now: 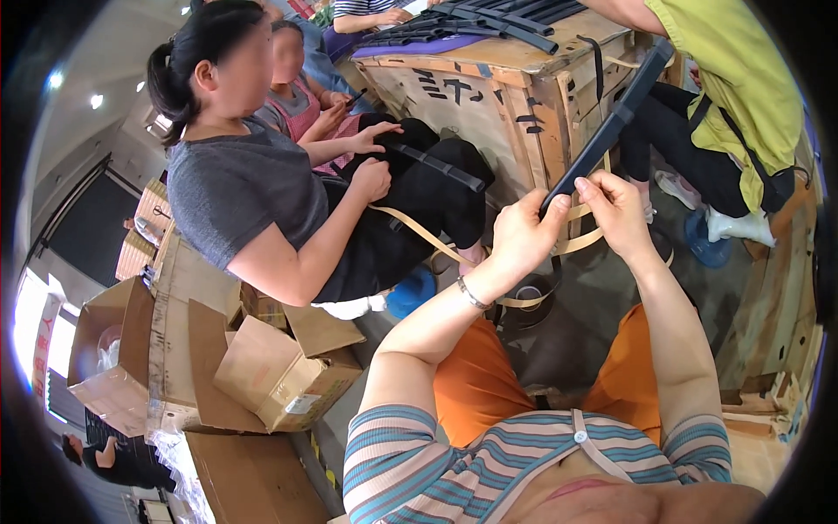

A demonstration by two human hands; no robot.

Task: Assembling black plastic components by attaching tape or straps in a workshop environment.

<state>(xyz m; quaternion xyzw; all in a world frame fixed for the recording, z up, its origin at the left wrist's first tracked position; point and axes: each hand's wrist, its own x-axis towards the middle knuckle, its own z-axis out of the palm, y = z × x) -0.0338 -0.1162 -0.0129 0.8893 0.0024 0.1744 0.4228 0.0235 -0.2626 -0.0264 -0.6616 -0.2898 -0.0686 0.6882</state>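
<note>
A long, flat black strip (pixel 604 131) with a band around it slants up and away from my hands, its far end near the wooden crate's corner. Its lower end is gripped by my left hand (pixel 526 234), thumb on top. My right hand (pixel 616 217) is closed at the strip's edge, thumb and fingers pinched together; exactly what it pinches is hidden. A narrow tan strap (pixel 580 242) loops just below both hands. Beneath them stands a dark round container (pixel 532 297), with more tan strap over it.
A wooden crate (pixel 454 96) ahead carries a pile of black strips (pixel 489 19). At left, a seated person in grey (pixel 249 175) has a similar strip (pixel 441 168) on the lap. A person in yellow-green (pixel 751 79) is at right. Open cardboard boxes (pixel 284 371) stand lower left.
</note>
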